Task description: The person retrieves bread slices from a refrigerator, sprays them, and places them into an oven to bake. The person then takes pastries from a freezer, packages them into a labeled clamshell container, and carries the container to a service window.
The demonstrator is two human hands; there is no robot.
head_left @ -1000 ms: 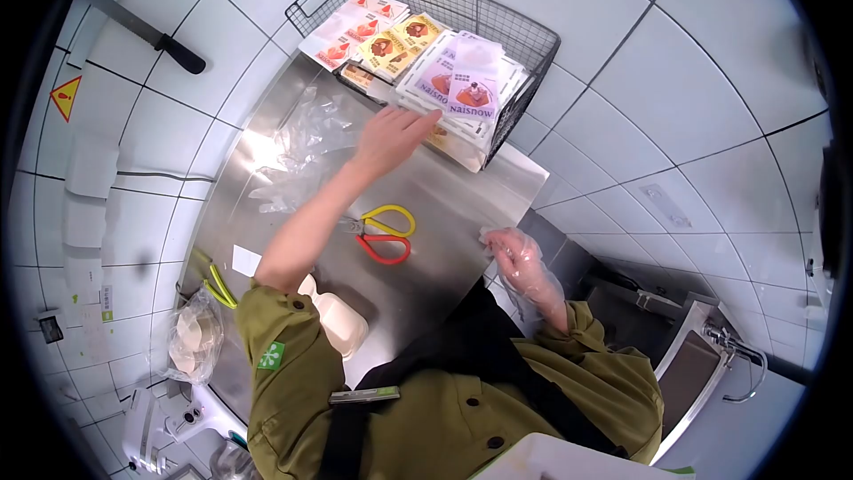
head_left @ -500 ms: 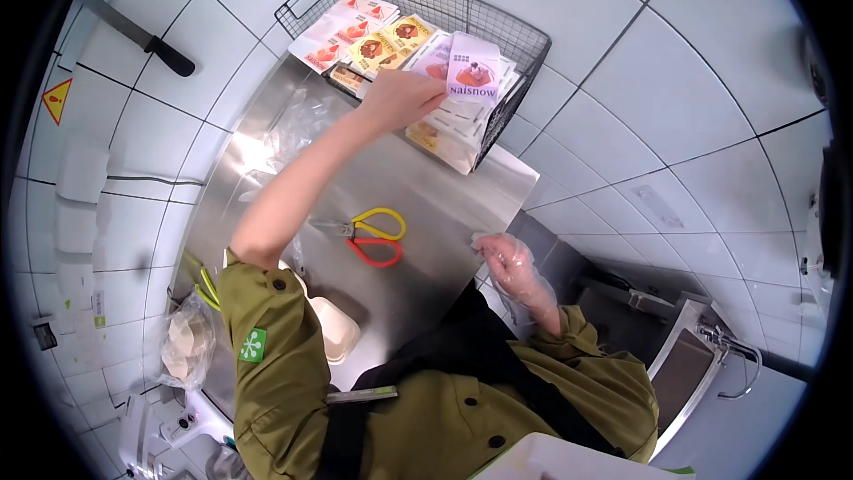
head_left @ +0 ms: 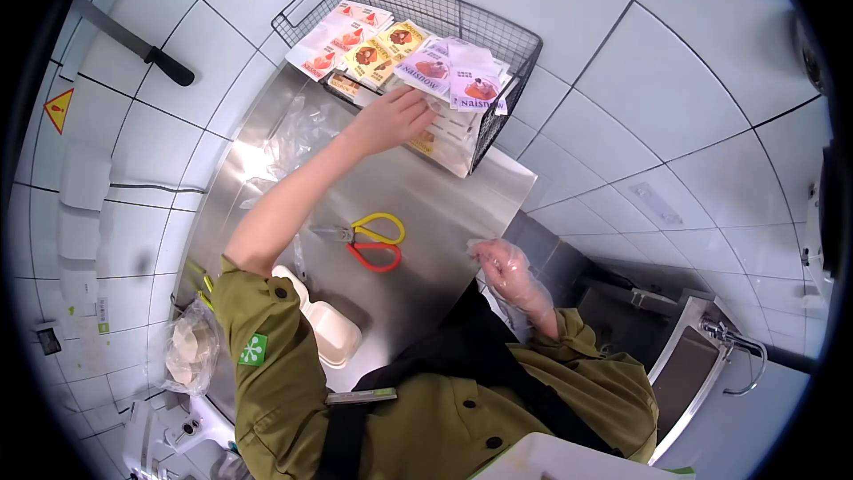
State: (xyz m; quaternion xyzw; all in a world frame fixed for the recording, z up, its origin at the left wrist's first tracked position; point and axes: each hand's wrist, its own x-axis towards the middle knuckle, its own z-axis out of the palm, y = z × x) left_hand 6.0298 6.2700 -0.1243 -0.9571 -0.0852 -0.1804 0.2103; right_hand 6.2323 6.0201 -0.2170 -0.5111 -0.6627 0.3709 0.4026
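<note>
Commercial-looking kitchen: steel counter (head_left: 444, 204), tiled walls (head_left: 604, 116), sink (head_left: 686, 373) with tap (head_left: 748, 356), branded packets (head_left: 480, 78) in wire basket (head_left: 494, 25).

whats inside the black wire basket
The wire basket holds red-printed packets, yellow packets and purple packets, the purple lying over pale packets. The left hand hides part of its front; most of what lies beneath the top packets is covered.
</note>
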